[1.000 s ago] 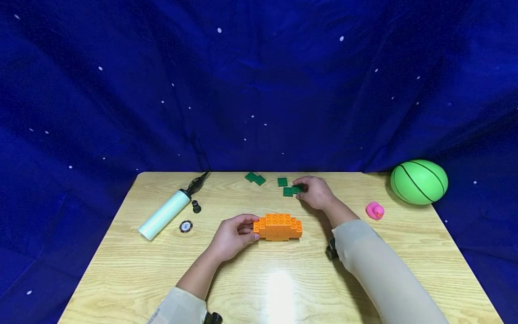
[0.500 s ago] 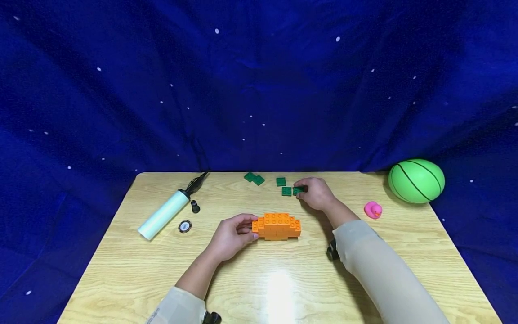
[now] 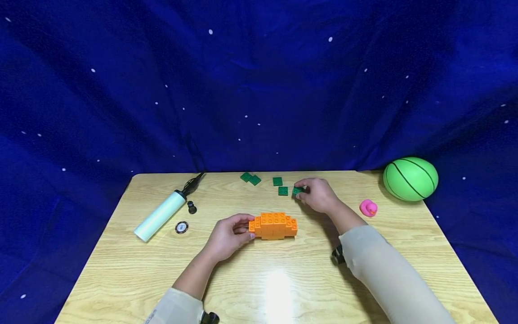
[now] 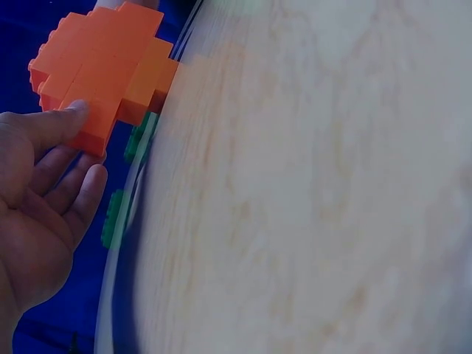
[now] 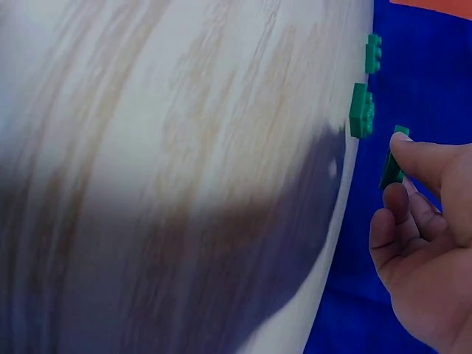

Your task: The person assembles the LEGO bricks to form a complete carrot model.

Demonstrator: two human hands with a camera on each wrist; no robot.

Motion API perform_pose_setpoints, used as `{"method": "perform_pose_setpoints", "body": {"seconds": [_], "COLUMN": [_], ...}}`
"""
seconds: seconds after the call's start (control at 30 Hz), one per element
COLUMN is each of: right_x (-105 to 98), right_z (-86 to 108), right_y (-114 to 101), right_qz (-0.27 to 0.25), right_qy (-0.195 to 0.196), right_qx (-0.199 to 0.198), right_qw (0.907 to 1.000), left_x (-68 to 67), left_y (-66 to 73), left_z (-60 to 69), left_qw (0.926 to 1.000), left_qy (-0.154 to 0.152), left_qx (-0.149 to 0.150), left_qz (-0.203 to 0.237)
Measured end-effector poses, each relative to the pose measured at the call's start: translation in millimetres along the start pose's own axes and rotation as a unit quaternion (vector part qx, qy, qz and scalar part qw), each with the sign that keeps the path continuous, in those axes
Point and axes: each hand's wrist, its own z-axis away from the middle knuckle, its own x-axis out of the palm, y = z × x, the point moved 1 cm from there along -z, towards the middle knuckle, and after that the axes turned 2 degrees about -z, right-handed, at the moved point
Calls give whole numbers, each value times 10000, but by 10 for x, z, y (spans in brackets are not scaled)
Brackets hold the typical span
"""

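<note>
An orange block build (image 3: 273, 227), stepped at both ends with studs on top, is gripped at its left end by my left hand (image 3: 228, 237). In the left wrist view the thumb lies on the build's (image 4: 99, 70) face, with the other fingers partly behind it. Farther back, my right hand (image 3: 319, 195) pinches a green building block (image 3: 297, 191) between thumb and fingers. The right wrist view shows this green block (image 5: 393, 162) held off the table. Left of it lie a green block (image 3: 283, 191) and another green block (image 3: 277, 181).
Two more green blocks (image 3: 250, 178) touch near the back edge. At left are a white hand pump (image 3: 160, 216) with a black nozzle, a black pawn-like piece (image 3: 192, 207) and a poker chip (image 3: 181, 227). A pink rubber duck (image 3: 368, 208) and a green ball (image 3: 410, 179) are at right.
The green block in my right hand has come away from the block on its left, leaving a gap between them. My left hand keeps its grip; the whole view shifts slightly.
</note>
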Motion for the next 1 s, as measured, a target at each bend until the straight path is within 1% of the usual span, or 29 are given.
{"method": "perform_pose_setpoints", "body": {"seconds": [0.1,0.3,0.4,0.73,0.87,1.0], "right_x": [-26,-67,-86,-146,-171,-204], "right_z": [55,167,225,430,499,570], "right_y": [-27,-105,-152,-342,-449,-562], "right_qz": [-102,-59,-147,-329,-423,-516], "right_qy": [54,286,324,349,328,287], "right_qx": [-114,-393,-492,-917,-1035,-1243], "right_qw": [9999,9988,9982,9946,9932,9905], "left_x": [3,8,8,15,18,17], "left_y": [-4,-15,-17,-26,-32,-24], "left_z": [1,5,5,7,4,-8], "left_qw": [10000,10000,10000,10000,10000,10000], "left_qy": [2,12,16,28,25,26], "left_qx": [-18,-11,-8,20,19,44], "left_qz": [-3,-54,-33,-61,-53,-31]}}
